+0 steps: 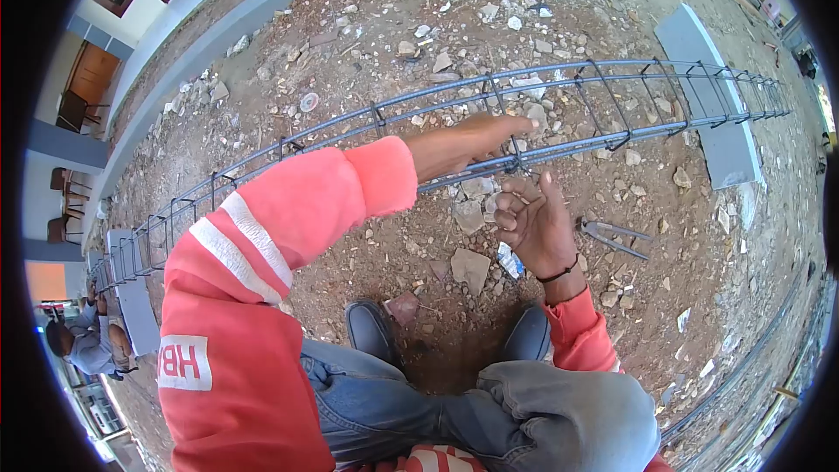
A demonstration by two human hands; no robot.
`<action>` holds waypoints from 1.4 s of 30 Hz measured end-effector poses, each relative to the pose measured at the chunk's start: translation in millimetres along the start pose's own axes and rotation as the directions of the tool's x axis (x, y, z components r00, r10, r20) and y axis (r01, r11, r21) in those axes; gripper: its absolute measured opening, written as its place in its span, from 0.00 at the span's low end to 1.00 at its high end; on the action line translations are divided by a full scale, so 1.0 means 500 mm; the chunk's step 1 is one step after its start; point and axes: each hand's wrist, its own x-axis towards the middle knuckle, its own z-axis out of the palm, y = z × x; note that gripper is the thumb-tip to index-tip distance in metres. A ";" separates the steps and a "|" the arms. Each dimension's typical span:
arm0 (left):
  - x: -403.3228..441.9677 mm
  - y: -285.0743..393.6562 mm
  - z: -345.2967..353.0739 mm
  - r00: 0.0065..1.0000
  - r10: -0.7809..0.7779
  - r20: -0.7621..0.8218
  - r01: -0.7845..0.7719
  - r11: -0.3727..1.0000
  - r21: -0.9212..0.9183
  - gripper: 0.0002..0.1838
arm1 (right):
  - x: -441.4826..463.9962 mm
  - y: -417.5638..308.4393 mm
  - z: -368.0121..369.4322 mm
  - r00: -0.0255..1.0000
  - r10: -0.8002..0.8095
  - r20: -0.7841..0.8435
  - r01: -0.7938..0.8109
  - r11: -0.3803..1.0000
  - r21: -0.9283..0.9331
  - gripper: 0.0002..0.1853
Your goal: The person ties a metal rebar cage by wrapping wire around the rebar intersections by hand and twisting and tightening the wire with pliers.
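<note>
A long cage of steel bars [568, 150] with wire-like stirrups runs across the view in front of me. My left hand [476, 135] reaches over the near bars into the cage, its fingers stretched toward a stirrup; nothing shows in it. Just below the near bars is my right hand [535, 220], palm toward me, fingers curled and thumb raised beside a stirrup joint. Whether a thin wire lies between its fingers is too small to tell. Pliers [616, 236] with open handles lie on the dirt to the right of my right hand.
Grey slabs [712, 96] [134, 297] lie under both ends of the cage. Stones and rubble [470, 269] cover the ground. Another person [87, 341] crouches at the far left end. More long bars [743, 367] lie at the lower right. My boots [371, 329] stand below the cage.
</note>
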 end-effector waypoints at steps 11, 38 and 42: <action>0.082 -0.005 0.016 0.998 -0.020 -0.058 0.004 0.962 -0.274 0.20 | -0.222 -0.144 -0.382 0.735 -0.678 0.031 -0.558 -0.629 -0.542 0.30; 0.089 -0.005 0.027 0.992 0.074 -0.105 -0.094 0.976 -0.196 0.35 | -0.214 -0.107 -0.050 0.792 -0.506 -0.342 -0.149 0.383 -0.912 0.09; 0.085 -0.012 0.022 0.977 0.152 -0.147 -0.177 0.969 -0.171 0.24 | -0.219 -0.111 0.042 0.928 -0.225 -0.297 -0.214 0.330 -0.919 0.08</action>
